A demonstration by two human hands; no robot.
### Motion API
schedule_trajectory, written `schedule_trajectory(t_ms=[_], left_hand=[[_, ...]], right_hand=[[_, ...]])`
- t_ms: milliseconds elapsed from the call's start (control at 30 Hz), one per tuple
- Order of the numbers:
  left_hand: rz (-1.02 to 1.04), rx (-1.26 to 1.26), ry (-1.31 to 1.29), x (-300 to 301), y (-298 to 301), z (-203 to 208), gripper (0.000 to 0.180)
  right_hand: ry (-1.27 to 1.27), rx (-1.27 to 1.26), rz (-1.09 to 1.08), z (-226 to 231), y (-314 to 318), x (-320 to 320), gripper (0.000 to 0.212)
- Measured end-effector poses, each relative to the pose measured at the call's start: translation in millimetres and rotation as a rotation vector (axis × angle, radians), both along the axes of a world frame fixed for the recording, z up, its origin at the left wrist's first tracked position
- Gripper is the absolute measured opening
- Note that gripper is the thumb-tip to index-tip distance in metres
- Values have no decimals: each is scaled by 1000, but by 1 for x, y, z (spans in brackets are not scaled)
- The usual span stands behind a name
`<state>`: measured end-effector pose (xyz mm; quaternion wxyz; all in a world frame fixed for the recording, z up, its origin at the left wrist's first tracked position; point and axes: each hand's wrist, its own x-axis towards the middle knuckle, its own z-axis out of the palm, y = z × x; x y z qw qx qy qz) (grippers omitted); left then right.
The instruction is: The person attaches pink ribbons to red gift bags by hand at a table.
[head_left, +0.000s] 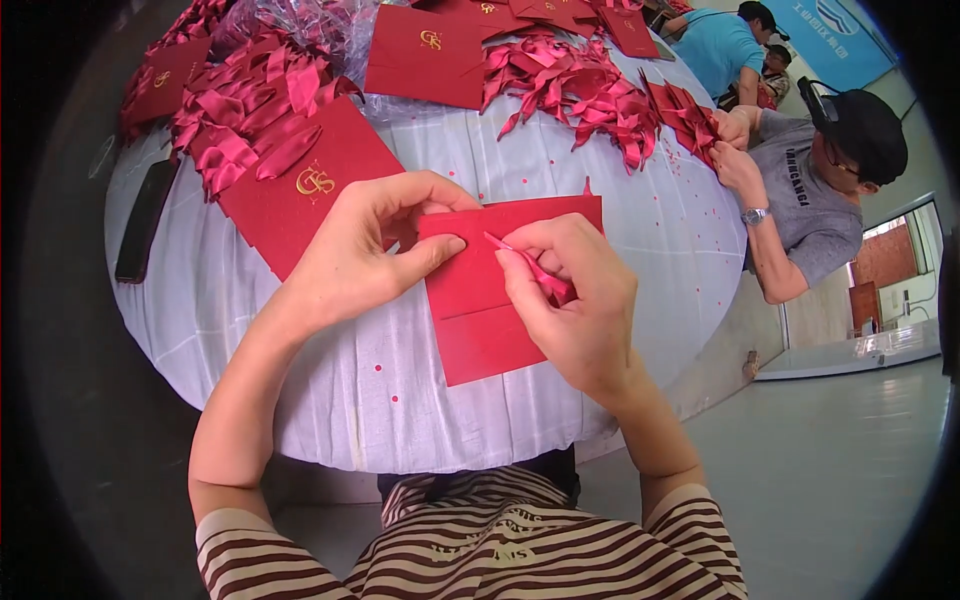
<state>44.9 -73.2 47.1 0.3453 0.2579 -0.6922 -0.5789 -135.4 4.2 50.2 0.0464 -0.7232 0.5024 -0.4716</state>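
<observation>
A flat red paper bag point(485, 345) lies in front of me near the table's front edge, with a fold line across its lower part. My left hand point(370, 240) grips its upper left edge, thumb on top and fingers curled behind. Between the thumb and fingers of my right hand point(585, 305) is a crimson satin ribbon point(540, 272), its pointed tip directed at the bag's upper face. A short ribbon end point(588, 187) sticks up past the bag's top right corner. Whether the ribbon passes through a hole there is hidden by my fingers.
The round table has a white cloth point(345, 415) dotted with small red bits. A stack of red bags with ribbons point(285, 195), a black phone point(147, 220), a ribbon pile point(580, 90) and clear plastic point(335, 40) surround the work. A co-worker point(815, 180) handles ribbons at right.
</observation>
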Motion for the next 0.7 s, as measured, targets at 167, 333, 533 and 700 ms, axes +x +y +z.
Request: schedule_trajectory(t_ms=[167,333,533,700], left_hand=[[55,-87,-54,0,0,-3,22],[62,-89,-144,1,6,7,22],[89,-160,-152,-1,13,10,21],[133,-210,-156,-1,20,12,20]], right_hand=[[42,-3,-20,1,-1,4,13],[65,-27,-6,3,0,6,14],[88,-20,-5,12,4,9,14],[101,9,-4,17,7,13,14]])
